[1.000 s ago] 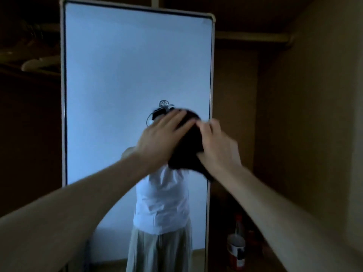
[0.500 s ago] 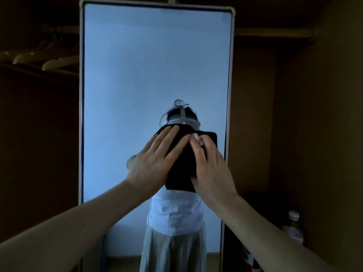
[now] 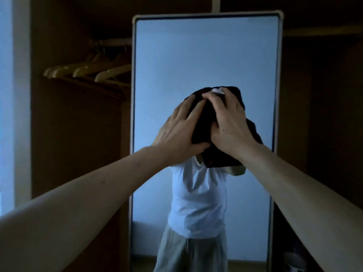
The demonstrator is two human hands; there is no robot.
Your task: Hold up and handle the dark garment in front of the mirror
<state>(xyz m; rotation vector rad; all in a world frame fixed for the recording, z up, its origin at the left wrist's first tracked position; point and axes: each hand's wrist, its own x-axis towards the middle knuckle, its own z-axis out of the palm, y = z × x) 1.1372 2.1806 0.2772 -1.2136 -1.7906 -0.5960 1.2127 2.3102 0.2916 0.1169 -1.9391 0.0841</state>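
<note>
A: What is being done at the mirror (image 3: 206, 55)?

B: A dark cloth (image 3: 204, 122) is being pressed against the glass, about midway up the pane, and a wiping pass is judged to be in hand. The left hand (image 3: 179, 134) is laid flat on the cloth's left side with its fingers spread; the right hand (image 3: 228, 124) is set on the right side, its fingers bent over a bunched fold near the top, where a small white tag (image 3: 218, 90) is seen. The two hands are held close together, nearly touching.

A: What is called for next?

B: Steady pressure would be needed from both palms, so that the cloth is kept flat while it is drawn across the unwiped glass.

A: What is changed from half a second ago?

B: The cloth is now more crumpled and bunched, where it was held flatter, and the right fingers are curled where they were straight. The headband in the reflection is now covered, and the mirror is shown further right, with more of the hangers (image 3: 88, 70) visible.
</note>
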